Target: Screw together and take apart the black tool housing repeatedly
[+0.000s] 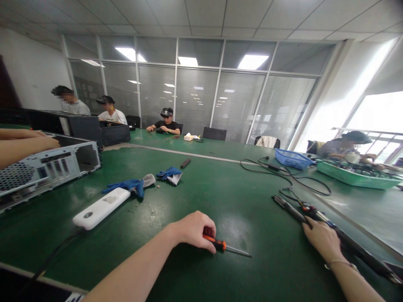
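My left hand (193, 230) is closed in a fist round the orange-and-black handle of a screwdriver (227, 247). The metal shaft lies on the green table (245, 201) and points right. My right hand (321, 240) rests on the near edge of a long dark flat device (355, 248) at the right, fingers together and gripping it. A red and a blue part sit on the device just above the fingertips. A thin bracelet is on my right wrist.
A white power bank (100, 207) and blue gloves (126, 185) lie to the left. An open computer case (47, 165) stands at far left with another person's arms (22, 144) over it. Black cables (283, 174), a blue basket (292, 158) and a green tray (355, 176) are at the right. Several people sit around the table.
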{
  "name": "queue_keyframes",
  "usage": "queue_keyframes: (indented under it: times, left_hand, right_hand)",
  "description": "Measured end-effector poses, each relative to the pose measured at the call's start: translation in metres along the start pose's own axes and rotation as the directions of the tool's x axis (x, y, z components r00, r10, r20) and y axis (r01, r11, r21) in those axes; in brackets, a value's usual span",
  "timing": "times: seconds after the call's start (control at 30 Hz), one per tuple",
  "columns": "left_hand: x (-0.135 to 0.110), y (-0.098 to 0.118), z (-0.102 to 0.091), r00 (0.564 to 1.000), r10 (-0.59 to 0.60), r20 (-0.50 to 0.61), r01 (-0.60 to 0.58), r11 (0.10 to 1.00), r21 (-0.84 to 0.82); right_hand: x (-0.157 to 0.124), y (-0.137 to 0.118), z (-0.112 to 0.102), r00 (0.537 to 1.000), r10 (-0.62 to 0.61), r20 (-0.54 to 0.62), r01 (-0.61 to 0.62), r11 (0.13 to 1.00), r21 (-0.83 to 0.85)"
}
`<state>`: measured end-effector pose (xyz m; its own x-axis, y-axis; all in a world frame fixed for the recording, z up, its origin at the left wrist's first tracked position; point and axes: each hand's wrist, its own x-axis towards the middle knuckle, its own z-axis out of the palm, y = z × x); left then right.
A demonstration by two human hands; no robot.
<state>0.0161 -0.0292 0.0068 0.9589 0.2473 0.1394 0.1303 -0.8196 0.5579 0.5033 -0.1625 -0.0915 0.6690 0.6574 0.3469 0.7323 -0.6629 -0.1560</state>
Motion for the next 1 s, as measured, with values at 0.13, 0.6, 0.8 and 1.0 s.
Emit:
queue_keyframes:
  times: [0.13, 0.6, 0.8, 1.0]
  left_hand:
    - [0.001, 0.001, -0.001, 1.0, 0.006, -0.009, -0.006, 1.0, -0.02]
    - [-0.003, -0.024, -0.003, 0.898, -0.143, -0.416, 0.258, 0.937, 0.234]
    - [-0.005, -0.026, -0.007, 0.925, -0.219, -0.312, 0.299, 0.924, 0.237]
    - [-0.007, -0.029, -0.013, 0.947, -0.21, -0.244, 0.27, 0.93, 0.247]
  right_hand:
    - [-0.01, -0.035, -0.004, 0.996, -0.088, -0.001, 0.088, 0.994, 0.065]
    - [-0.089, -0.193, -0.048, 0.765, -0.644, 0.034, 0.521, 0.648, 0.556]
    - [-0.111, -0.212, -0.071, 0.678, -0.731, 0.084, 0.45, 0.502, 0.739]
    - [-0.114, -0.211, -0.084, 0.627, -0.77, 0.115, 0.413, 0.454, 0.789]
